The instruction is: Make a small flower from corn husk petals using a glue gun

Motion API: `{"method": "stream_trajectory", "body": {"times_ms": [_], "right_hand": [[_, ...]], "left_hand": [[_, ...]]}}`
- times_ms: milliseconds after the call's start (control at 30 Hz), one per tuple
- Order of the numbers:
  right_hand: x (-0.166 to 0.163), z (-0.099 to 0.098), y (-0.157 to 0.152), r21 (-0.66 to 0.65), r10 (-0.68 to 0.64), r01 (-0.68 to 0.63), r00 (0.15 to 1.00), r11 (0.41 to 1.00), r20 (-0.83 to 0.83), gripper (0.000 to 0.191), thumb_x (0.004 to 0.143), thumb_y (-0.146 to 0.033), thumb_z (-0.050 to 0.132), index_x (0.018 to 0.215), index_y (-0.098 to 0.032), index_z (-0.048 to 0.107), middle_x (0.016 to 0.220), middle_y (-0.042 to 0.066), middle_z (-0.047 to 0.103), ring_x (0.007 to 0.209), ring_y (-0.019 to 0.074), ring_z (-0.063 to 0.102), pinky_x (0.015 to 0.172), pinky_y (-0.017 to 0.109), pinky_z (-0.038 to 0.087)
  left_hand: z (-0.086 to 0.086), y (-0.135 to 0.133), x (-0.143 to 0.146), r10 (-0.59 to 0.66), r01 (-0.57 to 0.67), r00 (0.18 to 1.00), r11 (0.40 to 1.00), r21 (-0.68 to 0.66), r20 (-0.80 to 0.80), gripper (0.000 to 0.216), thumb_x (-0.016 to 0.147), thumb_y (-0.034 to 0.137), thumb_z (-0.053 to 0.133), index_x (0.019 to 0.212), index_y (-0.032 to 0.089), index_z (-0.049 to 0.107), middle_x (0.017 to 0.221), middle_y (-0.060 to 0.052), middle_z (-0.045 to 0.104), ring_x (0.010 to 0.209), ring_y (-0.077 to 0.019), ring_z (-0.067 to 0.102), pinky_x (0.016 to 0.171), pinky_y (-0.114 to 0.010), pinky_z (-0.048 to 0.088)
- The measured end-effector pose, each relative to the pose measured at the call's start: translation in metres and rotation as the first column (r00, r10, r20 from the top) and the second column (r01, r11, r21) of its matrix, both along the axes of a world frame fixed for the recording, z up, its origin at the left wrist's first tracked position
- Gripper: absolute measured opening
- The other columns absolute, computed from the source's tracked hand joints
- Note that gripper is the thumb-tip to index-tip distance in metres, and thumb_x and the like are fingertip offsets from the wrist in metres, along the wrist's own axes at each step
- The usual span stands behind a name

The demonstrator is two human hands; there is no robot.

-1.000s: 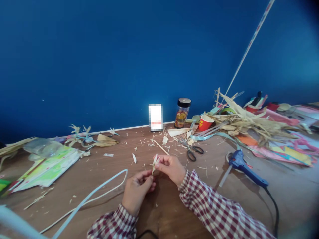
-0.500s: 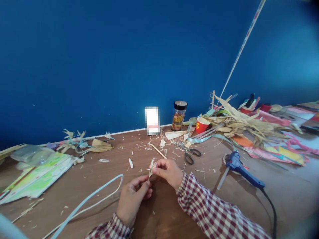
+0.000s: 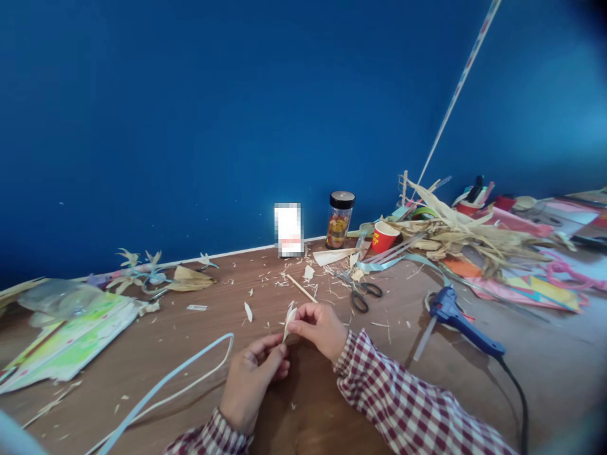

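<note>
A small pale corn-husk flower [image 3: 289, 320] stands upright between my hands, its narrow petals pointing up. My left hand [image 3: 255, 373] pinches its lower end between thumb and index finger. My right hand [image 3: 320, 327] is closed on the petals from the right side, thumb and fingertips together. A loose white petal-shaped piece [image 3: 248, 311] lies on the table just beyond my left hand. Behind my right hand rest a thin pale stick [image 3: 302, 288] and dark-handled scissors [image 3: 364, 297], among many husk scraps.
A blue glue gun [image 3: 462, 321] with a black cord lies at the right. Farther back are a lidded jar [image 3: 339, 221], a red paper cup [image 3: 385, 237] and a heap of dried husks [image 3: 465, 230]. On the left, a pale cable [image 3: 180, 366] loops near a green-and-white sheet [image 3: 80, 341].
Both hands stay in nearly the same place. The petals look more gathered and upright under my right fingers than before.
</note>
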State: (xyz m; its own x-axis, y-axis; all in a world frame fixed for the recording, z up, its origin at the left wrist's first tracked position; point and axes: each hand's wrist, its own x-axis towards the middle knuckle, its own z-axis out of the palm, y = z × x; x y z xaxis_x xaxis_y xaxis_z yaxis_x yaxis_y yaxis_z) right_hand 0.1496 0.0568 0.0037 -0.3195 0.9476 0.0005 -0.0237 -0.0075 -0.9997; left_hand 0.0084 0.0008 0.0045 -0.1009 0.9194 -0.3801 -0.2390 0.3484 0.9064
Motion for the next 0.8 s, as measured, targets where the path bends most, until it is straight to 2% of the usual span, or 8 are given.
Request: {"method": "stream_trajectory", "body": {"times_ms": [267,800], "right_hand": [[-0.0008,0.0018,-0.0004,0.004,-0.011,0.011,0.999,1.000,0.045,0.020,0.065,-0.033,0.064,0.066,-0.014,0.060,0.057,-0.003,0.054,0.050,0.0083,0.043,0.051,0.021,0.036],[-0.0039,0.0032,-0.0025,0.016,-0.009,0.009,1.000,1.000,0.000,0.022,0.066,-0.035,0.064,0.066,-0.015,0.056,0.057,-0.004,0.052,0.050,0.0073,0.042,0.050,0.020,0.033]], "left_hand": [[-0.0043,0.0007,-0.0018,-0.046,0.046,0.999,0.999,-0.003,-0.024,0.033,0.060,0.033,0.069,0.084,0.012,0.064,0.061,-0.002,0.064,0.049,-0.0105,0.057,0.049,-0.022,0.049],[0.0022,-0.0003,0.0022,-0.008,0.007,0.997,1.000,-0.011,-0.073,0.029,0.059,0.037,0.068,0.075,0.013,0.063,0.054,0.000,0.061,0.042,-0.0090,0.053,0.043,-0.019,0.044]]}}
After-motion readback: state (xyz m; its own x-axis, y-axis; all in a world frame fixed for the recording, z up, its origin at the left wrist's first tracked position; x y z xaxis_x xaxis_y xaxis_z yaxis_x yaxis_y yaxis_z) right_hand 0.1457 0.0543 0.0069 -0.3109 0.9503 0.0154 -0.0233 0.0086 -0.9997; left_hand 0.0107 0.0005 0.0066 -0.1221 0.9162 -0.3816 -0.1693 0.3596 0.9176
